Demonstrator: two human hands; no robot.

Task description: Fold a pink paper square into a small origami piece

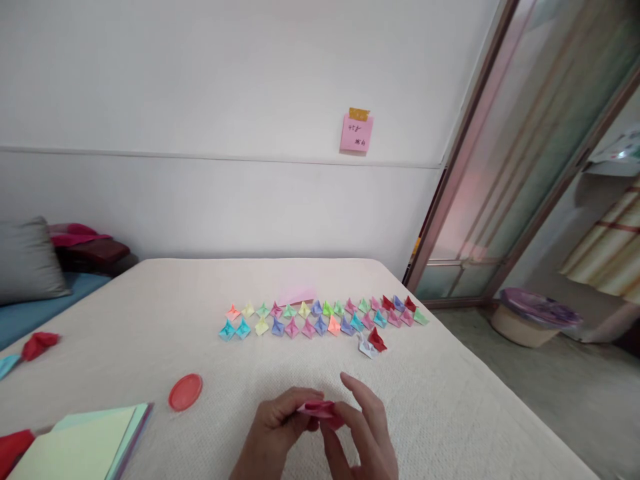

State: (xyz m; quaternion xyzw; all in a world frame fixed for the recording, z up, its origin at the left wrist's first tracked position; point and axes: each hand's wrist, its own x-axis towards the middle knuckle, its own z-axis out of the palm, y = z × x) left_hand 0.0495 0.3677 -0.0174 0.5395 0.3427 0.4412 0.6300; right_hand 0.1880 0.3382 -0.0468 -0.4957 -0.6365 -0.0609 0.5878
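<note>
A pink folded paper piece (320, 409) is held between both hands above the near part of the cloth-covered table. My left hand (280, 427) pinches its left end between thumb and fingers. On the other end, my right hand (363, 430) grips with thumb and a finger, while another finger is raised off the paper. Beyond the hands, small folded paper boats (309, 327) in many colours stand in two long rows. Nearer to me, a white paper boat (367, 346) and a dark red paper boat (377, 339) sit side by side in front of the rows.
A stack of coloured paper sheets (80, 443) lies at the near left, with a round red lid (185, 392) beside it. Red crumpled-looking pieces (39, 345) are at the left edge. Behind the rows lies a pink sheet (296, 295). A pink note (357, 133) is taped to the wall.
</note>
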